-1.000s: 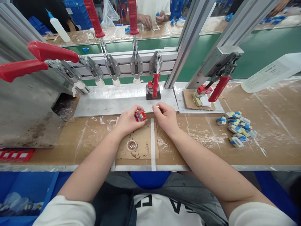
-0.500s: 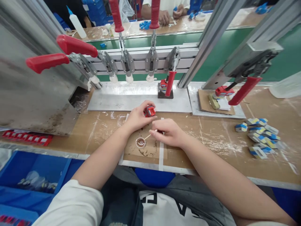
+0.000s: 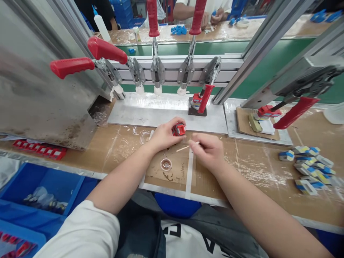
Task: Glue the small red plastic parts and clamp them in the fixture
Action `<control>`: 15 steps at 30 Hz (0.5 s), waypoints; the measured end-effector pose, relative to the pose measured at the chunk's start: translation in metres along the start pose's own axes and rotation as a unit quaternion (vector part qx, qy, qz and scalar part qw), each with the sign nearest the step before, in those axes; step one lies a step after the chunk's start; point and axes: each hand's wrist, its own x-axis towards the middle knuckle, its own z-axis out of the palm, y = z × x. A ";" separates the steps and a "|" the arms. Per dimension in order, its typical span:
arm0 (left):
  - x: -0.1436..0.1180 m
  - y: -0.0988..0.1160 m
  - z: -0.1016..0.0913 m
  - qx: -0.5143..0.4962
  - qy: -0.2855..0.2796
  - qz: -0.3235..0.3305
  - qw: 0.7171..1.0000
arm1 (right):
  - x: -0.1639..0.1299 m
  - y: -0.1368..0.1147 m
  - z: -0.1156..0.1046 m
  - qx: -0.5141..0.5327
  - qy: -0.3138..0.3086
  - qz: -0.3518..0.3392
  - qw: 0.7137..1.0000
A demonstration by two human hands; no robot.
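Note:
My left hand is closed around a small red and grey plastic part, held just above the bench near the metal plate. Between the fingers of my right hand is a thin wooden stick, its free end pointing left and slightly down. Below that tip, a small round cup with brownish liquid stands on a stained cardboard sheet. The stick is apart from both the cup and the red part.
Red-handled toggle clamps line a metal rail behind the plate; one presses a red part. Another clamp stands at right. Grey, blue and yellow parts lie right, red parts left. Blue bins sit lower left. A co-worker's hands are across.
My right hand has lifted the stick away from the cup, up and to the right. My left hand still holds the red part. The whole view has shifted slightly.

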 end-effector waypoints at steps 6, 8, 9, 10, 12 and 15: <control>0.000 0.003 -0.001 0.010 -0.002 -0.005 1.000 | 0.011 0.024 -0.009 0.091 0.159 0.220 0.958; 0.001 0.004 -0.001 0.012 -0.004 -0.006 1.000 | 0.013 0.027 -0.008 0.119 0.143 0.237 0.953; 0.001 0.004 -0.001 0.014 -0.006 -0.005 1.000 | 0.014 0.028 -0.007 0.126 0.136 0.241 0.953; 0.001 0.005 0.000 0.017 -0.008 -0.004 1.000 | 0.015 0.028 -0.006 0.127 0.131 0.242 0.953; 0.001 0.006 -0.001 0.026 -0.012 -0.003 1.000 | 0.016 0.027 -0.005 0.123 0.123 0.244 0.954; 0.000 0.008 -0.001 0.044 -0.014 -0.007 0.999 | 0.016 0.027 -0.005 0.117 0.112 0.248 0.955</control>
